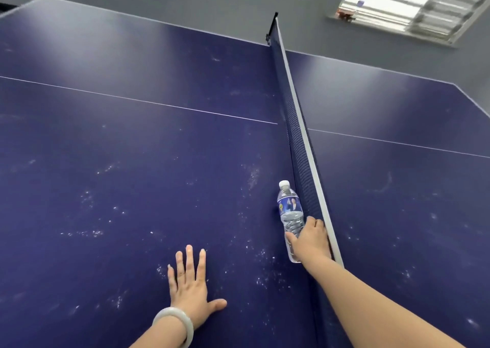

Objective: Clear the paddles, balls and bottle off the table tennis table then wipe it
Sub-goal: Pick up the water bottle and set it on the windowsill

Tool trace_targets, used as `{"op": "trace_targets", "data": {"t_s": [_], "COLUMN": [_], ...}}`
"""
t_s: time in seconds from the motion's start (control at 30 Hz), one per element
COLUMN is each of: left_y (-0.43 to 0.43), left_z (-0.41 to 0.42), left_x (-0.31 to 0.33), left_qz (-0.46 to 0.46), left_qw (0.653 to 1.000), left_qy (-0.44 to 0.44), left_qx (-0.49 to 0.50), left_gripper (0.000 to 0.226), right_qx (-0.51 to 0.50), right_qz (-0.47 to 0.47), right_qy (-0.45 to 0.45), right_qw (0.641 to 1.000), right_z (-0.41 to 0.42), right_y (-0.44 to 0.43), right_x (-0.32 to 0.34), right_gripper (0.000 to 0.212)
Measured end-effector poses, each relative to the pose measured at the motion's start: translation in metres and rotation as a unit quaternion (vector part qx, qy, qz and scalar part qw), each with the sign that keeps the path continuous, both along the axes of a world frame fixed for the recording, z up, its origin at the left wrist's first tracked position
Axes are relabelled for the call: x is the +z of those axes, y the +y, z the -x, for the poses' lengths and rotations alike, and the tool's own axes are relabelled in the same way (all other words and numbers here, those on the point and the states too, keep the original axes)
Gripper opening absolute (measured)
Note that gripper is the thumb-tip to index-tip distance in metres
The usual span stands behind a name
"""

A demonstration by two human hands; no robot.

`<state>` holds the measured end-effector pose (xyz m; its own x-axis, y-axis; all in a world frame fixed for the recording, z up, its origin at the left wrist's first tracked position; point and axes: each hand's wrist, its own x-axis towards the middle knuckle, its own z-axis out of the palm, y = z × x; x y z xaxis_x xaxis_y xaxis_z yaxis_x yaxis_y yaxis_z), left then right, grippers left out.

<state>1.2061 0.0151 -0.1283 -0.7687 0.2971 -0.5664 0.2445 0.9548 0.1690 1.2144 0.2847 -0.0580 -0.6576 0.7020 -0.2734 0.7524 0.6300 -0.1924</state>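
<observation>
The right grip (pixel 311 239) is clamped round the lower half of the clear water bottle (pixel 290 207), with the thumb on the near side. The bottle is upright with its white cap on, just beside the net (pixel 299 141), on its left (whether its base rests on the blue surface (pixel 132 162) or hangs just above it, I cannot tell). The left grip (pixel 189 286) lies flat on the surface, fingers straight and spread, with a pale bangle (pixel 173 321) at the wrist. White specks dot the surface.
</observation>
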Motion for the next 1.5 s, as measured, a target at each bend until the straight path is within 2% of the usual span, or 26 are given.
{"op": "trace_targets", "data": {"t_s": [0.13, 0.37, 0.47, 0.57, 0.7, 0.87, 0.97, 1.1, 1.23, 1.37, 1.5], "left_y": [0.0, 0.0, -0.001, -0.002, -0.002, -0.008, -0.009, 0.001, 0.032, 0.078, 0.134], "left_z": [0.002, 0.002, 0.001, 0.0, 0.0, -0.002, -0.001, -0.009, -0.044, -0.095, -0.176], "left_x": [-0.001, -0.003, -0.005, -0.008, -0.008, -0.002, 0.008, 0.034, 0.071, 0.118, 0.174], "left_qz": [-0.002, 0.007, 0.007, -0.006, -0.011, -0.012, -0.019, -0.075, -0.153, -0.275, -0.348], "left_qw": [1.0, 1.0, 1.0, 1.0, 1.0, 0.999, 0.998, 0.996, 0.988, 0.96, 0.931], "left_qy": [-0.023, -0.029, -0.021, -0.012, 0.002, 0.039, 0.052, 0.05, 0.021, -0.022, -0.017], "left_qx": [0.0, -0.008, -0.005, -0.001, -0.003, -0.02, -0.018, 0.013, -0.013, -0.043, -0.103], "left_gripper": [0.124, 0.124, 0.125, 0.125, 0.123, 0.117, 0.099, 0.077, 0.061, 0.049, 0.035], "right_qx": [-0.087, -0.104, -0.132, -0.174, -0.222, -0.203, -0.204, -0.21, -0.213, -0.21, -0.23], "right_qz": [0.134, 0.072, 0.127, 0.213, 0.32, 0.352, 0.358, 0.382, 0.381, 0.348, 0.311], "right_qy": [0.023, -0.031, -0.045, 0.016, 0.166, 0.269, 0.285, 0.307, 0.346, 0.424, 0.472], "right_qw": [0.987, 0.991, 0.982, 0.961, 0.906, 0.873, 0.866, 0.846, 0.831, 0.809, 0.792], "right_z": [0.027, 0.026, 0.011, -0.01, -0.038, -0.069, -0.091, -0.13, -0.178, -0.244, -0.355], "right_y": [0.005, -0.01, -0.015, -0.023, -0.038, -0.052, -0.056, -0.056, -0.054, -0.04, -0.016], "right_x": [-0.016, -0.031, -0.026, -0.022, -0.009, 0.023, 0.039, 0.06, 0.079, 0.106, 0.135], "right_gripper": [0.073, 0.074, 0.073, 0.06, 0.052, 0.049, 0.049, 0.049, 0.047, 0.05, 0.048]}}
